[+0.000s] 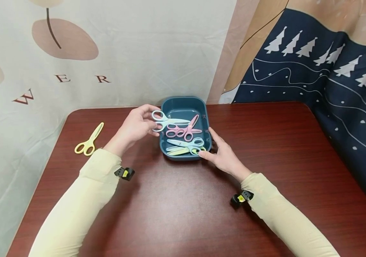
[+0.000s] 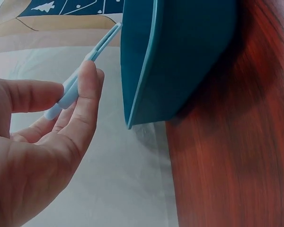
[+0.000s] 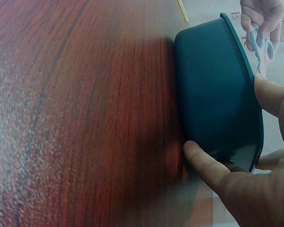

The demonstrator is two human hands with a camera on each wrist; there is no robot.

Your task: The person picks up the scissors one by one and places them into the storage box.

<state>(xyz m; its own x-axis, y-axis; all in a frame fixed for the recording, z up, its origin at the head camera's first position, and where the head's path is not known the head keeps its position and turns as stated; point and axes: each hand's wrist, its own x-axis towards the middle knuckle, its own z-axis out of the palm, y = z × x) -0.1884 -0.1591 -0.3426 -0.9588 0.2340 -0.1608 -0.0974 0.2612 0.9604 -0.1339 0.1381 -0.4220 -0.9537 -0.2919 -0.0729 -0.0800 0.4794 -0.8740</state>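
Observation:
My left hand (image 1: 136, 125) pinches the handles of a pair of light blue scissors (image 1: 178, 121) between thumb and fingers. In the head view their blades reach over the dark teal bin (image 1: 183, 158), pointing right; the left wrist view has the scissors (image 2: 71, 94) just outside the rim. Inside the bin lie pink scissors (image 1: 193, 123), blue scissors (image 1: 186, 144) and yellow-green scissors (image 1: 179, 152), partly overlapping. My right hand (image 1: 224, 157) grips the bin's near right corner, thumb at the rim and fingers along the outer wall (image 3: 213, 94).
Yellow scissors (image 1: 90, 141) lie on the reddish-brown table (image 1: 176, 207), left of my left hand. The bin stands at the table's back edge, against a pale printed cloth (image 1: 138, 64). A navy cloth with white trees (image 1: 285, 75) hangs at the right.

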